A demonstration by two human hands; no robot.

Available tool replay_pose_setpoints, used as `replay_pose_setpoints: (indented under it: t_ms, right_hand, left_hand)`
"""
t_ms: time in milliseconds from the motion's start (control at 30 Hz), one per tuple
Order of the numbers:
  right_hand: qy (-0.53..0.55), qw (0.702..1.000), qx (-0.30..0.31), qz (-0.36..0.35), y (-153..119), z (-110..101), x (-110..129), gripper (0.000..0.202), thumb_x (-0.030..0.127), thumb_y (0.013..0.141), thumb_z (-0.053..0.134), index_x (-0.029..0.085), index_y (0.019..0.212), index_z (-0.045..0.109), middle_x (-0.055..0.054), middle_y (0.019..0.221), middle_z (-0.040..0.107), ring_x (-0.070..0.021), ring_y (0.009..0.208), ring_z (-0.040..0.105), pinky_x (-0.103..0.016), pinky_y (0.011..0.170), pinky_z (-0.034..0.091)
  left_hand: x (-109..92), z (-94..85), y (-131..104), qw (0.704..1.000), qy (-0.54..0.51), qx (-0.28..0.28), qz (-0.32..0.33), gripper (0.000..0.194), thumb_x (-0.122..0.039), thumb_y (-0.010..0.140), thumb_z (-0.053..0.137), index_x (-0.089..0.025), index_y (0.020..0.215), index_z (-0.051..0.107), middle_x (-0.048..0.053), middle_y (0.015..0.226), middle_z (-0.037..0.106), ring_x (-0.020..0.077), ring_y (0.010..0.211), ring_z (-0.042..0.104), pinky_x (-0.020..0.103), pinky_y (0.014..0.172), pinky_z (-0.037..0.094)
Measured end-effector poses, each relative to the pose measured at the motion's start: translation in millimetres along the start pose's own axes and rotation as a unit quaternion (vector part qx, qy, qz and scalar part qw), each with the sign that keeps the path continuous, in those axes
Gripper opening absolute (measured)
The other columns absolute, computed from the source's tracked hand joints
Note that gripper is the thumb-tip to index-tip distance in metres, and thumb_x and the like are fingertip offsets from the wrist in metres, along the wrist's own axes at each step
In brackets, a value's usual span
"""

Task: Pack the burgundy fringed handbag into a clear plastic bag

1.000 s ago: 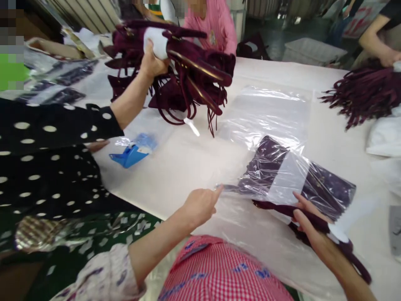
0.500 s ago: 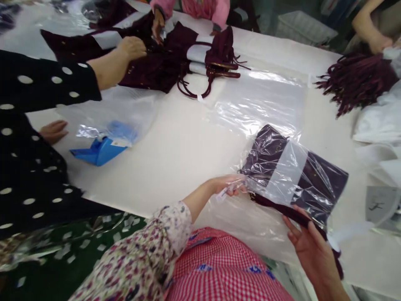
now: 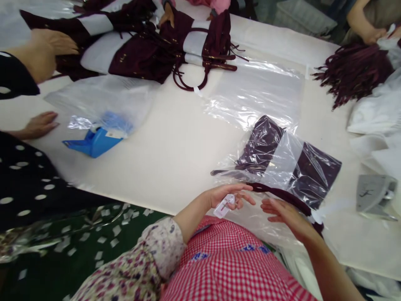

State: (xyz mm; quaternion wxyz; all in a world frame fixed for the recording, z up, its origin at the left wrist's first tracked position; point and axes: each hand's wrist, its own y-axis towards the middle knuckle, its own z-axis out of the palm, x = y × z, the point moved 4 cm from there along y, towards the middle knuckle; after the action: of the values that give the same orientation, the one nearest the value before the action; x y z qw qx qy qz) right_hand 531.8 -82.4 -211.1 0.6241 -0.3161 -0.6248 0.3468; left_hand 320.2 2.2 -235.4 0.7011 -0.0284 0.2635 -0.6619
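Note:
A dark maroon bag point(image 3: 316, 167) lies in a clear plastic sleeve point(image 3: 283, 161), with a white band round its middle. Along its near side runs a maroon strap point(image 3: 282, 193), outside the folded body. My left hand point(image 3: 227, 195) is at the strap's left end, index finger stretched out. Its other fingers curl round a small white tag-like piece point(image 3: 224, 206). Just below the strap, my right hand point(image 3: 286, 217) has its fingers stretched out and holds nothing. A white tag point(image 3: 316, 216) sits at the strap's right end.
A blue tape dispenser point(image 3: 100, 142) stands at left under plastic. Several maroon bags point(image 3: 140, 58) are piled at the back, near co-workers' hands. Maroon straps point(image 3: 357, 71) lie in a bundle at right, above a grey metal dispenser point(image 3: 372, 192).
My right hand has come off the strap and moved left. My left hand has drawn slightly down with the white piece. The co-worker's arm at left has pulled back.

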Motion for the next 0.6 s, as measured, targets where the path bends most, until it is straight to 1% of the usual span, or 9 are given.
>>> replay_pose_setpoints:
  t_ms: [100, 167, 200, 267, 333, 400, 500, 533, 600]
  right_hand:
    - [0.022, 0.997, 0.072, 0.025, 14, 10, 7, 0.058, 0.063, 0.085, 0.057, 0.024, 0.128, 0.056, -0.014, 0.117, 0.067, -0.0282, 0.112, 0.061, -0.044, 0.088, 0.051]
    - [0.068, 0.990, 0.118, 0.031, 22, 23, 9, 0.057, 0.060, 0.085, 0.060, 0.026, 0.130, 0.052, -0.012, 0.111, 0.070, -0.0267, 0.106, 0.064, -0.044, 0.086, 0.052]
    - [0.092, 0.987, 0.130, 0.028, 26, 31, 8, 0.055, 0.057, 0.083, 0.064, 0.025, 0.128, 0.054, -0.011, 0.107, 0.071, -0.0250, 0.100, 0.066, -0.041, 0.084, 0.052]
    - [0.144, 0.983, 0.116, 0.011, 34, 42, 5, 0.048, 0.046, 0.077, 0.075, 0.024, 0.117, 0.061, -0.006, 0.098, 0.073, -0.0204, 0.087, 0.069, -0.034, 0.079, 0.053]
    - [0.194, 0.978, 0.073, -0.003, 41, 47, -4, 0.045, 0.034, 0.068, 0.083, 0.022, 0.107, 0.064, -0.003, 0.092, 0.074, -0.0169, 0.078, 0.069, -0.028, 0.073, 0.054]
    - [0.234, 0.971, 0.052, 0.005, 45, 49, -14, 0.044, 0.025, 0.063, 0.086, 0.020, 0.102, 0.065, -0.003, 0.090, 0.074, -0.0170, 0.079, 0.070, -0.027, 0.072, 0.055]
    - [0.280, 0.958, 0.050, 0.025, 50, 47, -23, 0.037, 0.019, 0.063, 0.085, 0.018, 0.094, 0.067, -0.004, 0.088, 0.074, -0.0179, 0.082, 0.071, -0.027, 0.075, 0.057]
    - [0.292, 0.955, 0.046, 0.025, 52, 46, -25, 0.034, 0.018, 0.062, 0.085, 0.018, 0.091, 0.067, -0.003, 0.087, 0.074, -0.0175, 0.081, 0.071, -0.026, 0.074, 0.058]
    - [0.311, 0.950, 0.034, 0.018, 57, 41, -27, 0.029, 0.016, 0.062, 0.084, 0.019, 0.085, 0.068, -0.002, 0.085, 0.074, -0.0172, 0.079, 0.071, -0.026, 0.073, 0.059]
  left_hand:
    - [6, 13.4, -1, 0.999, 0.037, -0.002, 0.036, 0.055, -0.032, 0.078, 0.067, -0.020, 0.129, 0.051, 0.014, 0.112, 0.065, 0.0075, 0.059, 0.051, 0.020, 0.047, 0.021]
    - [11, 20.7, -1, 0.996, 0.063, -0.012, 0.058, 0.055, -0.029, 0.077, 0.067, -0.020, 0.128, 0.050, 0.012, 0.110, 0.066, 0.0073, 0.060, 0.050, 0.020, 0.048, 0.023]
    - [14, 23.2, -1, 0.994, 0.077, -0.025, 0.066, 0.053, -0.029, 0.077, 0.066, -0.020, 0.127, 0.049, 0.011, 0.107, 0.067, 0.0072, 0.059, 0.050, 0.020, 0.048, 0.023]
    - [21, 25.2, 0, 0.989, 0.112, -0.062, 0.078, 0.048, -0.029, 0.077, 0.064, -0.019, 0.121, 0.050, 0.008, 0.101, 0.068, 0.0074, 0.059, 0.050, 0.020, 0.048, 0.023]
    - [28, 23.8, 2, 0.979, 0.149, -0.109, 0.087, 0.045, -0.029, 0.077, 0.062, -0.019, 0.118, 0.048, 0.007, 0.095, 0.068, 0.0076, 0.058, 0.049, 0.020, 0.048, 0.025]
    - [36, 19.8, 3, 0.967, 0.177, -0.158, 0.098, 0.044, -0.028, 0.078, 0.058, -0.019, 0.119, 0.044, 0.005, 0.090, 0.069, 0.0076, 0.055, 0.048, 0.020, 0.048, 0.025]
    - [45, 12.1, 4, 0.945, 0.207, -0.226, 0.112, 0.041, -0.027, 0.078, 0.051, -0.018, 0.116, 0.040, 0.003, 0.084, 0.069, 0.0075, 0.049, 0.045, 0.021, 0.047, 0.025]
    - [48, 9.8, 5, 0.939, 0.216, -0.242, 0.115, 0.037, -0.027, 0.078, 0.049, -0.018, 0.113, 0.041, 0.003, 0.082, 0.069, 0.0077, 0.048, 0.045, 0.021, 0.047, 0.026]
    - [51, 6.2, 8, 0.931, 0.237, -0.253, 0.112, 0.026, -0.030, 0.080, 0.048, -0.018, 0.102, 0.045, 0.003, 0.080, 0.069, 0.0080, 0.047, 0.046, 0.021, 0.046, 0.028]
